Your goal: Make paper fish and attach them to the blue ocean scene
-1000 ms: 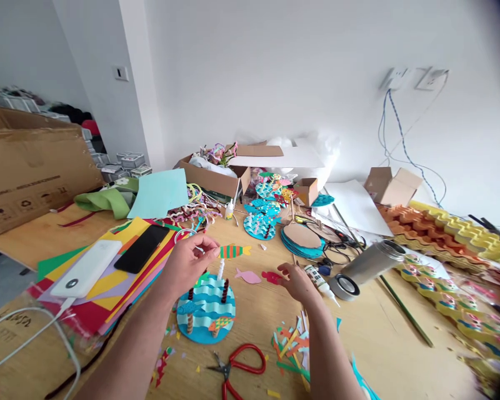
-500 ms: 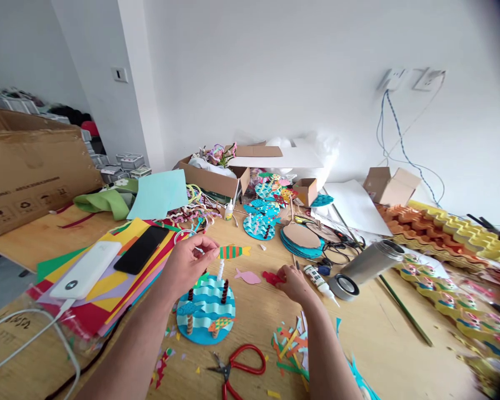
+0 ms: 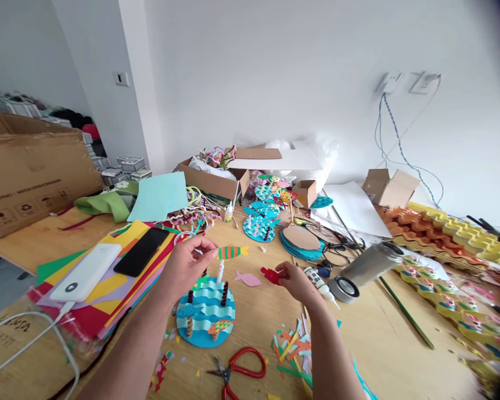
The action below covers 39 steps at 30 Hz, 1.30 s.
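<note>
My left hand [image 3: 198,258] pinches the striped orange and green paper fish [image 3: 232,252] by one end, above a round blue wave-patterned base [image 3: 206,336]. Twisted posts stand on that base, with a blue fish [image 3: 190,310] and an orange spotted fish [image 3: 221,326] on it. Between my fingers and thumb, my right hand [image 3: 294,278] has a red paper cutout [image 3: 270,275]. A pink paper fish [image 3: 249,279] lies on the table between my hands.
Red-handled scissors [image 3: 233,369] and paper scraps [image 3: 294,347] lie in front. A glue bottle [image 3: 319,283] and a metal flask [image 3: 370,264] are right. Coloured sheets [image 3: 104,283] with a phone [image 3: 141,253] are left. Blue discs [image 3: 302,247] lie behind.
My right hand has risen slightly and the red cutout has shifted left and up with it. My left hand has barely moved with the striped fish.
</note>
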{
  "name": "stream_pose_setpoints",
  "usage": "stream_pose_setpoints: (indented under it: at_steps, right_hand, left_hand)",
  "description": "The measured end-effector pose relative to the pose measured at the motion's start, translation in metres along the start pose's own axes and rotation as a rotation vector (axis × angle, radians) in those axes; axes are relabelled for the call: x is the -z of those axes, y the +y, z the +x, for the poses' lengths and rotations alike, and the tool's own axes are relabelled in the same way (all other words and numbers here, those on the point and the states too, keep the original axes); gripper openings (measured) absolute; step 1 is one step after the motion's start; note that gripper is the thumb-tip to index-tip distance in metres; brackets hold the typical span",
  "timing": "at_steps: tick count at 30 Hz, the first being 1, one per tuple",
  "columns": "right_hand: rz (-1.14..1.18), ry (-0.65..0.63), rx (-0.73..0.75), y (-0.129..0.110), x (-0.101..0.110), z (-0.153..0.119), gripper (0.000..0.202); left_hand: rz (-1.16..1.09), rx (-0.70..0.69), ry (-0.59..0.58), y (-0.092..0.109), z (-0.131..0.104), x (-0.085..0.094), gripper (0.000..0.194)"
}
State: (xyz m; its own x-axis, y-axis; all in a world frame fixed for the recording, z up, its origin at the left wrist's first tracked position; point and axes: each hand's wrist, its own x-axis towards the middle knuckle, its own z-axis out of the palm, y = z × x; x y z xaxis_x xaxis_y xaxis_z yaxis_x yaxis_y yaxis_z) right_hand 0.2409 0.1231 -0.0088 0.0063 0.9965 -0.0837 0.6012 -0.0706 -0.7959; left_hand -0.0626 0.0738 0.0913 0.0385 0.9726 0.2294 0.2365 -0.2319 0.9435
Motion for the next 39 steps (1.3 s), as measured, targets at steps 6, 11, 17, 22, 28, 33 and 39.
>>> stream_pose_setpoints:
  at_steps: [6,11,17,22,28,33,39]
  right_hand:
    - [0.323,-0.029,0.114,-0.043,0.006,-0.014,0.033]
    - [0.699,-0.104,0.16,-0.079,0.011,-0.035,0.035]
    - [0.833,-0.238,0.136,-0.101,0.01,-0.053,0.031]
    - [0.837,-0.3,0.163,-0.113,0.008,-0.063,0.031]
    - [0.915,-0.348,0.179,-0.122,0.011,-0.072,0.027]
    - [0.908,-0.197,0.249,-0.124,0.008,-0.073,0.028]
    - [0.869,-0.132,0.38,-0.133,-0.011,-0.076,0.025]
  left_hand:
    - [-0.026,-0.016,-0.024,0.006,-0.001,0.001,0.015]
    - [-0.03,-0.116,-0.335,0.024,-0.014,0.002,0.005]
    - [0.002,-0.261,-0.512,0.038,-0.023,-0.003,0.011]
    - [-0.113,-0.214,-0.51,0.032,-0.023,-0.008,0.012]
    - [-0.48,-0.061,-0.512,0.028,-0.02,-0.01,0.002]
    - [-0.903,0.116,-0.404,0.022,-0.014,-0.01,0.003]
    - [-1.207,0.311,-0.45,0.015,-0.013,-0.017,0.006]
